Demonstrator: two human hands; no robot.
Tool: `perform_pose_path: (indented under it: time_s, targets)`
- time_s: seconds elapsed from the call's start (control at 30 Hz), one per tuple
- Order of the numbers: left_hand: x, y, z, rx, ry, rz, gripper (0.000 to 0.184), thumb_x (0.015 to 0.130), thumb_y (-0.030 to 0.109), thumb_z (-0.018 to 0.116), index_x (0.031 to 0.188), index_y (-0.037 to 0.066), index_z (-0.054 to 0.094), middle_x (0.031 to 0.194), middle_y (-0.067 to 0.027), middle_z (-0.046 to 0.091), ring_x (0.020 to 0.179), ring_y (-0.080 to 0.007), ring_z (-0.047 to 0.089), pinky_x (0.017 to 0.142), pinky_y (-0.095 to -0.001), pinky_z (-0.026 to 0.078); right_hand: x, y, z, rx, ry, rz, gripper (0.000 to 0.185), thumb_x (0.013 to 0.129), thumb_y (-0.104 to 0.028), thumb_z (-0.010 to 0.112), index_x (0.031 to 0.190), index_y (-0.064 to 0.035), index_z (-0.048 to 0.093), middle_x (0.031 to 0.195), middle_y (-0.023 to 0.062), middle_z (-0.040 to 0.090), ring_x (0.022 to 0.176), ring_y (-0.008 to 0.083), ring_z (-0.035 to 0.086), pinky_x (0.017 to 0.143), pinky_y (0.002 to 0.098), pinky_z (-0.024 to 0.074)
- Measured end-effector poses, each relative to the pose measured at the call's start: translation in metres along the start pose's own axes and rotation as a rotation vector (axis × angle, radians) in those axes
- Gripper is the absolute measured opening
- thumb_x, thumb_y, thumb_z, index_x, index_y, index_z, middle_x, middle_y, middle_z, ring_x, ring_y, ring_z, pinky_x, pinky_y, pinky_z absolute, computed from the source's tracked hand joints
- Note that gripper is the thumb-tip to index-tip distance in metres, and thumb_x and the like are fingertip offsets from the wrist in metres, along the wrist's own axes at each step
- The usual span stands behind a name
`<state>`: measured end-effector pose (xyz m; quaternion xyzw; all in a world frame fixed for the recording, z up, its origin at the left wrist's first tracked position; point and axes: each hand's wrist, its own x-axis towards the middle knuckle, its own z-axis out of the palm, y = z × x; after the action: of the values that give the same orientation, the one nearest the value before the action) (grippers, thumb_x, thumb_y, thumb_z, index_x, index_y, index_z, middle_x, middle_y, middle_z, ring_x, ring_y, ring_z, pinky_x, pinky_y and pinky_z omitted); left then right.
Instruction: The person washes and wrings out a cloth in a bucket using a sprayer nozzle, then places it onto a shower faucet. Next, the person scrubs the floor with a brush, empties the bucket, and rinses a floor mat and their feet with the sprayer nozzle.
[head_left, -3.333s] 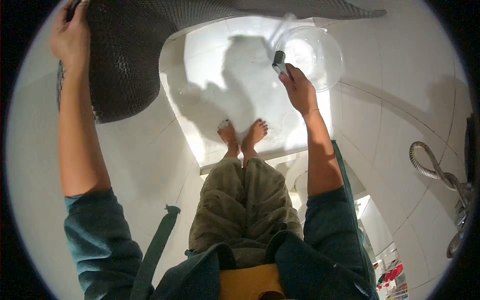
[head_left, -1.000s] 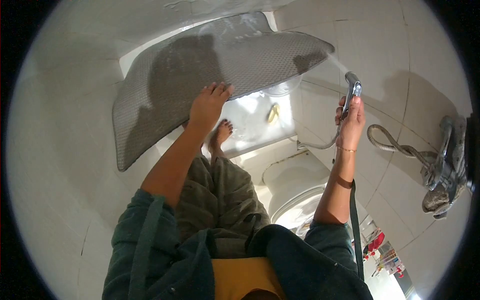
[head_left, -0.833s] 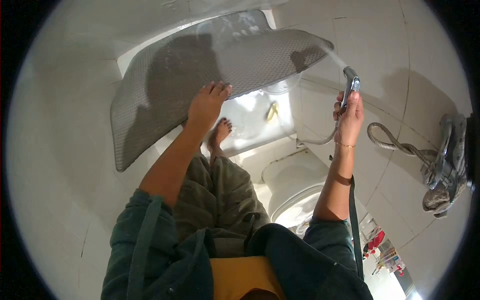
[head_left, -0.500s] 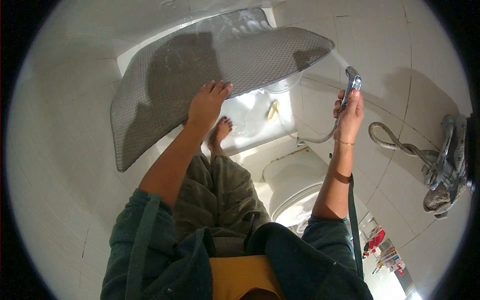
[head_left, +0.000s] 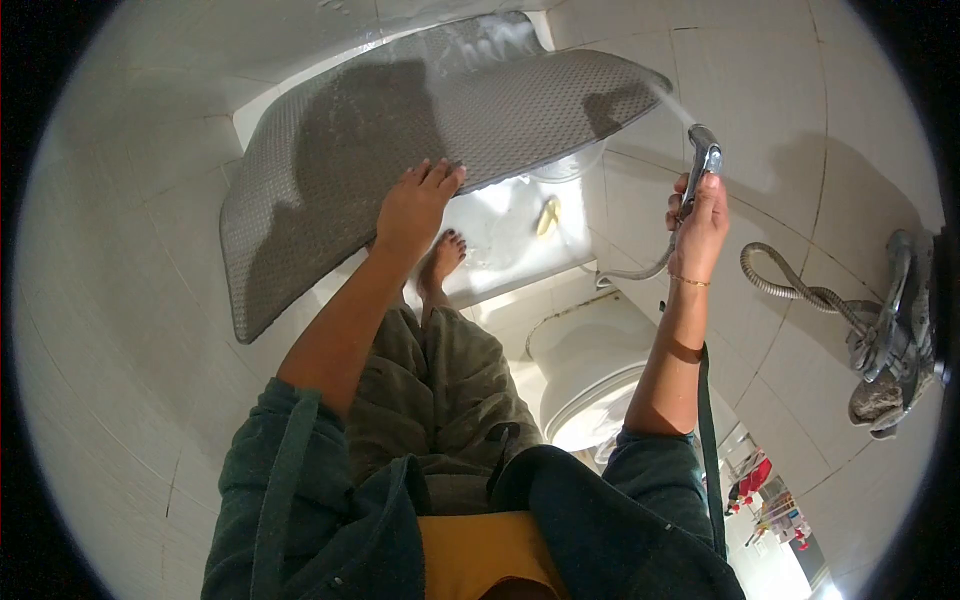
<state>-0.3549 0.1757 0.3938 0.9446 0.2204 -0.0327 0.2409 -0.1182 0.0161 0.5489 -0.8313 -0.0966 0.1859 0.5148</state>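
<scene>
A large grey textured mat (head_left: 500, 120) stretches across the upper part of the view, wet and bent, with white suds at its far edge. My left hand (head_left: 418, 205) grips its near edge, fingers over the top and the thumb hidden. In my right hand (head_left: 700, 225) is a chrome handheld sprayer (head_left: 706, 150), fingers wrapped round its handle. A jet of water leaves the sprayer's head and hits the mat's right corner. The sprayer's metal hose (head_left: 640, 272) runs from below the hand toward the left.
Under the mat lies a wet white floor (head_left: 500, 255) with a yellowish object (head_left: 547, 217) and my bare foot (head_left: 443, 258). A white toilet (head_left: 590, 385) stands near my right knee. A wall tap (head_left: 885, 330) with a coiled hose and cloth is at the right.
The sprayer head has tilted slightly up and left, so the jet strikes a little further in on the mat's corner. My left hand stays in place.
</scene>
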Motion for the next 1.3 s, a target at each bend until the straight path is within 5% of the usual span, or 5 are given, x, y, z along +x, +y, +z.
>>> perform_pose_path:
  time_s: [0.73, 0.83, 1.03, 1.23, 1.3]
  targets:
    - [0.000, 0.001, 0.000, -0.022, 0.047, -0.004, 0.041, 0.082, 0.008, 0.043, 0.121, 0.018, 0.046, 0.125, -0.0073, 0.050, 0.115, -0.0295, 0.048, 0.095, -0.0393, 0.040, -0.002, 0.003, 0.016, 0.010, -0.035, 0.034, 0.035, 0.091, -0.042, 0.044, 0.086, -0.0075, 0.051, 0.073, 0.0007, 0.052, 0.052, 0.0061, 0.043, 0.043, 0.0194, 0.0329]
    - [0.000, 0.001, 0.002, -0.010, 0.066, 0.000, 0.041, 0.081, 0.007, 0.043, 0.121, 0.018, 0.046, 0.124, -0.0070, 0.050, 0.114, -0.0299, 0.048, 0.095, -0.0391, 0.040, -0.003, 0.003, 0.023, 0.046, -0.075, 0.036, 0.034, 0.092, -0.039, 0.043, 0.096, -0.0070, 0.053, 0.072, -0.0009, 0.051, 0.052, 0.0041, 0.041, 0.042, 0.0175, 0.0304]
    - [-0.001, -0.001, 0.004, -0.066, 0.102, 0.009, 0.042, 0.081, 0.007, 0.042, 0.121, 0.018, 0.046, 0.122, -0.0078, 0.052, 0.112, -0.0305, 0.049, 0.094, -0.0385, 0.041, -0.019, -0.013, 0.044, 0.002, -0.441, 0.271, 0.033, 0.092, -0.038, 0.044, 0.097, -0.0068, 0.054, 0.072, -0.0017, 0.051, 0.052, 0.0044, 0.042, 0.042, 0.0177, 0.0312]
    - [0.000, -0.001, 0.006, -0.083, 0.103, 0.019, 0.042, 0.081, 0.006, 0.042, 0.121, 0.017, 0.046, 0.121, -0.0078, 0.053, 0.112, -0.0302, 0.049, 0.094, -0.0384, 0.040, -0.018, -0.010, 0.042, -0.004, -0.289, 0.211, 0.035, 0.092, -0.038, 0.042, 0.096, -0.0054, 0.053, 0.072, -0.0014, 0.050, 0.051, 0.0042, 0.041, 0.041, 0.0181, 0.0311]
    - [-0.001, 0.001, 0.005, -0.072, 0.092, 0.003, 0.041, 0.081, 0.007, 0.042, 0.121, 0.016, 0.047, 0.121, -0.0080, 0.052, 0.113, -0.0296, 0.049, 0.095, -0.0383, 0.040, -0.028, -0.012, 0.046, 0.082, -0.548, 0.289, 0.034, 0.093, -0.037, 0.042, 0.098, -0.0045, 0.052, 0.073, -0.0010, 0.051, 0.050, 0.0041, 0.040, 0.041, 0.0178, 0.0310]
